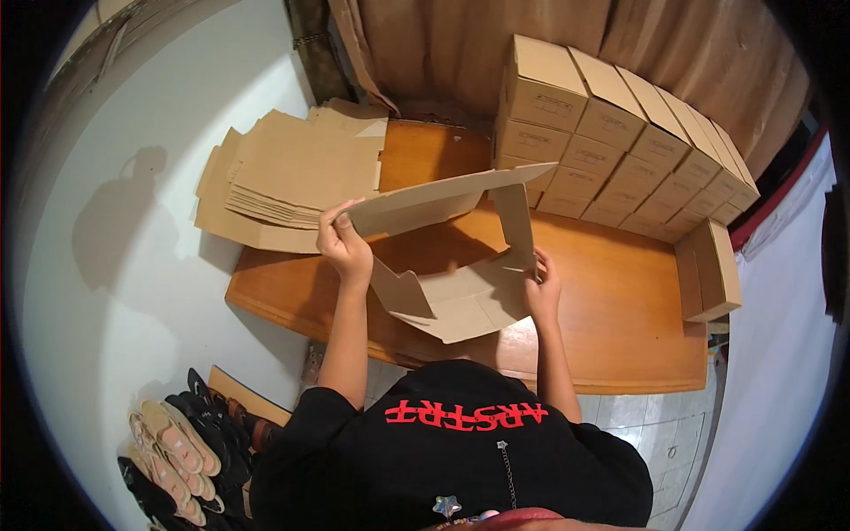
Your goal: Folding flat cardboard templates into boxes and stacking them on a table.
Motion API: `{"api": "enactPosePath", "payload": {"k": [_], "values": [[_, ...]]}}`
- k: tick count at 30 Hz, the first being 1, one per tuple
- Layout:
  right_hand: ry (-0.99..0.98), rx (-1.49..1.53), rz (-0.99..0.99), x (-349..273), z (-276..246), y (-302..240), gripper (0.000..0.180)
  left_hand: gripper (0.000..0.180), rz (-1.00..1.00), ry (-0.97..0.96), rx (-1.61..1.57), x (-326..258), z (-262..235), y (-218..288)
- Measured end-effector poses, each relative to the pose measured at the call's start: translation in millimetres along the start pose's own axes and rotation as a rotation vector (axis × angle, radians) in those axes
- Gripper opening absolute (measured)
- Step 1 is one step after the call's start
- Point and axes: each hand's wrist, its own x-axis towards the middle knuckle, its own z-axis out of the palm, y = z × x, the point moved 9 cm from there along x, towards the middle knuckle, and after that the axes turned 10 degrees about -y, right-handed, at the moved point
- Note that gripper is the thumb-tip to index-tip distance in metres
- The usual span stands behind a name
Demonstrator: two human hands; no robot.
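Holding, with narrow left grip [343,243] and narrow right grip [544,279], one half-folded brown cardboard box [482,301] mid-frame, over one orange-brown wooden tabletop [611,301].

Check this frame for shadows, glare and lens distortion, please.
Head view: black fisheye rim, the wooden table's near edge bowed; head view: large soft shadow on the pale wall; head view: white glare on the tabletop below the right hand; head view: part-folded carton reasonably sharp.

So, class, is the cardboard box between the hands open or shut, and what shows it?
Open: the cardboard box is only partly folded; flaps stand out and its inside shows.
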Motion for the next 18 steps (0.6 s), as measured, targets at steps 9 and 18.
{"api": "enactPosePath", "payload": {"k": [9, 18], "values": [[0.324, -0.204, 0.054, -55.8, -110.3, -18.0, 0.019, 0.023, -0.102, -0.167, -0.163, -9.5, 73.6, 2.3], [0.528, -0.202, 0.116, -117.7, -195.7, -9.7, 0.018, 0.025, -0.162, -0.393, -0.421, -33.1, 179.6, 33.7]]}}
